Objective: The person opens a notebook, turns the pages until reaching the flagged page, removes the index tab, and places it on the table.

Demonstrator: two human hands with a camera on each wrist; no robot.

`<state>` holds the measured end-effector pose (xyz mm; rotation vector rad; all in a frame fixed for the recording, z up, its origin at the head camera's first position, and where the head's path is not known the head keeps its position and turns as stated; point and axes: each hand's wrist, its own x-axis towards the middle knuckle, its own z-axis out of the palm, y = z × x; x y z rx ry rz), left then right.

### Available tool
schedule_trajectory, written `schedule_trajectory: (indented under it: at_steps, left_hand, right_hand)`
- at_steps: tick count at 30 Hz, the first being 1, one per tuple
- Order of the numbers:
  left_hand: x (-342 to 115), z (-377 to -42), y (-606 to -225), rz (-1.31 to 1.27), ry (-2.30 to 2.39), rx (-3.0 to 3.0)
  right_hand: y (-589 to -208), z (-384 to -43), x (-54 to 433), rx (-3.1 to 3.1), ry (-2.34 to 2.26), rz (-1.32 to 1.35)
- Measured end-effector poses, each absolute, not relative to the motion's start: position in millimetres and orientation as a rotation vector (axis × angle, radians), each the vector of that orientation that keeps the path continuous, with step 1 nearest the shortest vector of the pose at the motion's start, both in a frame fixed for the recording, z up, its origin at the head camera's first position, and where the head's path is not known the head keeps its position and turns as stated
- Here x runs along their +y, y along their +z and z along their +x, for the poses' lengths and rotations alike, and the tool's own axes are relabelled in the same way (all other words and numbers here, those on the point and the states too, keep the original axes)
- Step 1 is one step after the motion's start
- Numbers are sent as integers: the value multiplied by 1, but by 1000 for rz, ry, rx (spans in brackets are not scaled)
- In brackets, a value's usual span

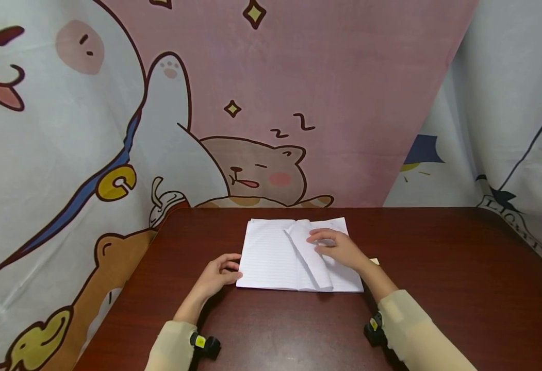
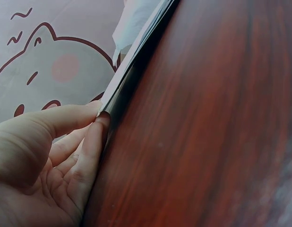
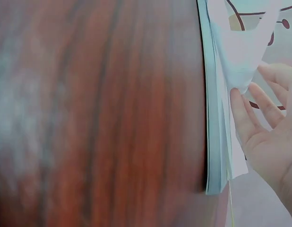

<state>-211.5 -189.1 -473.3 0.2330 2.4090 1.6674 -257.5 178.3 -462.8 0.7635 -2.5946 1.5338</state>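
Note:
A lined notebook (image 1: 268, 252) lies spread wide on the dark wooden table, its spine near the middle. My left hand (image 1: 218, 272) is at its left edge; in the left wrist view the thumb (image 2: 77, 116) is on one side of the cover edge and a finger on the other, pinching it. One page (image 1: 311, 257) stands up from the right half, curled over in a loose roll. The fingers and thumb of my right hand (image 1: 340, 249) pinch this page; in the right wrist view the fingertips (image 3: 236, 97) meet at its bent part.
The table (image 1: 461, 288) spreads around the notebook on all sides. A small pale yellow tab (image 1: 375, 261) shows beside the right forearm. Behind the table hangs a cartoon-printed cloth (image 1: 345, 93). Each wrist wears a small black camera (image 1: 206, 345).

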Motion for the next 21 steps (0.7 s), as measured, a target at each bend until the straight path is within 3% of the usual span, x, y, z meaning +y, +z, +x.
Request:
schedule_trajectory:
  at_steps: [21]
  left_hand:
    - [-189,-211,-472,222,1665,2408]
  right_hand:
    - [-468,-259,153,-2534,1539,733]
